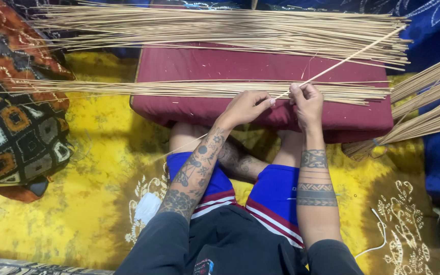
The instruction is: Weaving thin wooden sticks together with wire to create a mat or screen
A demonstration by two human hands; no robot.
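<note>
In the head view, both hands are pinching one thin pale straw-coloured stick (342,60), the left hand (246,107) closed at its near end, the right hand (305,102) closed just beyond, its length slanting up-right over the maroon rectangular cushion (260,66).

Cushion (260,69): ahead of the knees, on the cloth (92,168).
Far sticks (220,30): across the cushion's back edge.
Near sticks (179,89): across its front, just behind the hands.
Left hand (245,108), right hand (306,104): side by side at the front edge, pinching one stick (350,57) slanting up to the right.
Third bundle (429,109): off to the right, perhaps resting against the cushion's corner.
Pillow (16,127): far left.
Cable (378,234): on the cloth, lower right.
</note>
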